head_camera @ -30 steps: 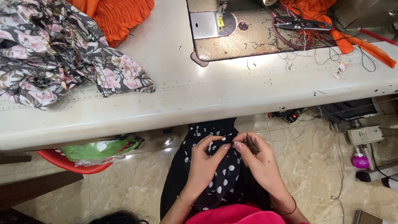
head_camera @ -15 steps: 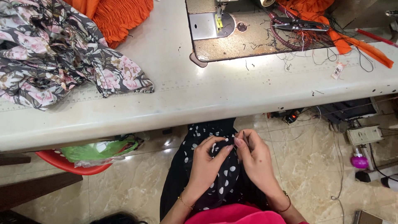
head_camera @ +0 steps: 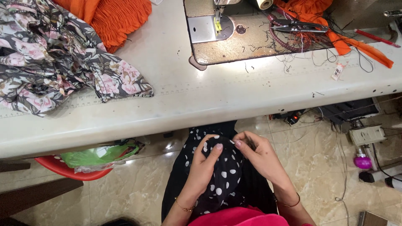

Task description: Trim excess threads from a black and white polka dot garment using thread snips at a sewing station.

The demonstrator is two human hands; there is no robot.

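Both hands, left hand (head_camera: 206, 164) and right hand (head_camera: 258, 155), pinching black polka-dot fabric (head_camera: 224, 175), right fingertips hidden in folds

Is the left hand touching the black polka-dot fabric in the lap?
Touching. The head view shows the left hand with its fingers curled over a bunched fold of the black polka-dot fabric, no gap between them; the right hand pinches it too.
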